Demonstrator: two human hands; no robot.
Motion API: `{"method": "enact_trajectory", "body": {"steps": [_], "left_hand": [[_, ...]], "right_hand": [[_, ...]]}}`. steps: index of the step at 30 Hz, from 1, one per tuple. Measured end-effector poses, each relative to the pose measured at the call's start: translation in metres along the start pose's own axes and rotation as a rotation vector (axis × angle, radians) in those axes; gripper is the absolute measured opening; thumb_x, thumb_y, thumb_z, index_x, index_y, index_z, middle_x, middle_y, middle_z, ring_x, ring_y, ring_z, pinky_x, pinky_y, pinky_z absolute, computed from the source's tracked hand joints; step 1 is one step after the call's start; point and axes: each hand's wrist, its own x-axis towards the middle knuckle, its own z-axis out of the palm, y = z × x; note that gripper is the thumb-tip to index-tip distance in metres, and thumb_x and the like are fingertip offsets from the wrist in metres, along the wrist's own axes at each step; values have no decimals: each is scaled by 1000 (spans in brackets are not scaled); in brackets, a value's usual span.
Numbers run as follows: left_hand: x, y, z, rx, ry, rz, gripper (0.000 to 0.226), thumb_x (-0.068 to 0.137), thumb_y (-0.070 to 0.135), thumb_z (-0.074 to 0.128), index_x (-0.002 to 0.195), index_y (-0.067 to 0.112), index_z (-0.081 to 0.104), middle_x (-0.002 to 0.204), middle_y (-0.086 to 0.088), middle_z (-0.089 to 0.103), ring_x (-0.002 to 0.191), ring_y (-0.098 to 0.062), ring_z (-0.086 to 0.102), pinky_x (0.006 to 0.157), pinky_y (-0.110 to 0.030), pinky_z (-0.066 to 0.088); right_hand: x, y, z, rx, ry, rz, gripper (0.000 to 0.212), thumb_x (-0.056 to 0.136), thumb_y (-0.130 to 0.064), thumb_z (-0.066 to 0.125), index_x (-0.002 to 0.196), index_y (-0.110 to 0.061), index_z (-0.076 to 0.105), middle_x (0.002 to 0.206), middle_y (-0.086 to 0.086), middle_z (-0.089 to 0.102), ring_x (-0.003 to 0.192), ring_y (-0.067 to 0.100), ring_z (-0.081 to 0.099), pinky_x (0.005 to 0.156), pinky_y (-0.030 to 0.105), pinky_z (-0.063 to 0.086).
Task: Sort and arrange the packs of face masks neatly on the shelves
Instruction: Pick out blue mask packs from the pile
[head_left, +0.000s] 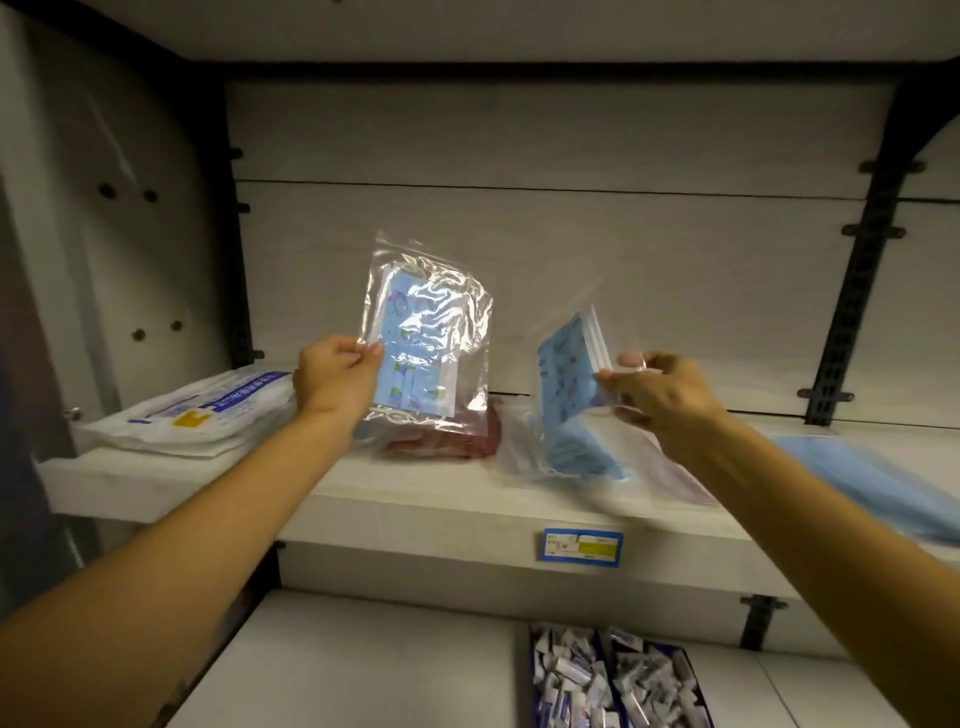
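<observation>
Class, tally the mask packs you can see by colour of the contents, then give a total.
Patterned blue, held up: 2 (left hand's pack, right hand's pack)
Plain blue: 2 (middle pack, far-right pack)
Red: 1 (red pack)
White: 1 (white pack)
Total: 6

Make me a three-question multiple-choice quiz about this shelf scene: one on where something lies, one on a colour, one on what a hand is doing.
1. Where does the white labelled pack lie?
A. left end of the shelf
B. lower bin
C. right end

2. What colour is the pack under the raised left bag?
A. green
B. red
C. yellow

3. What is the right hand doing?
A. resting flat
B. pointing
C. pinching a bag

Answers:
1 A, the white labelled pack lies far left on the shelf.
2 B, the red pack shows below the left bag.
3 C, the right hand pinches the tilted bag.
</observation>
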Motion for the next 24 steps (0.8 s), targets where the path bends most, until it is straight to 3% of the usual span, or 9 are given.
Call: {"method": "enact_trajectory", "body": {"steps": [6, 13, 19, 24], "left_hand": [[27, 3, -43, 96, 176, -22, 16, 86, 21, 67, 97, 9, 69, 101, -15, 70, 91, -30, 65, 78, -29, 47], [30, -14, -70, 281, 200, -53, 20, 87, 22, 67, 101, 7, 67, 106, -14, 68, 100, -32, 63, 83, -30, 45], [36, -26, -65, 391, 101, -57, 14, 87, 24, 67, 90, 13, 60, 97, -7, 63, 97, -31, 61, 78, -29, 43], [52, -33, -50, 627, -55, -3, 20, 86, 33, 66, 74, 22, 53, 108, -11, 66, 100, -33, 61, 85, -34, 49]], "right_hand": [[10, -16, 27, 31, -57, -59, 37, 83, -6, 71, 116, -6, 53, 76, 7, 66, 74, 19, 67, 84, 37, 53], [25, -17, 52, 71, -157, -86, 37, 84, -6, 71, 116, -7, 53, 76, 9, 68, 73, 18, 69, 78, 33, 54], [26, -12, 64, 64, -198, -83, 39, 84, -7, 72, 118, -4, 53, 77, 12, 69, 68, 17, 68, 73, 29, 54], [27, -15, 67, 29, -153, -111, 40, 84, -8, 72, 119, -3, 54, 76, 11, 69, 69, 17, 68, 77, 32, 54]]}}
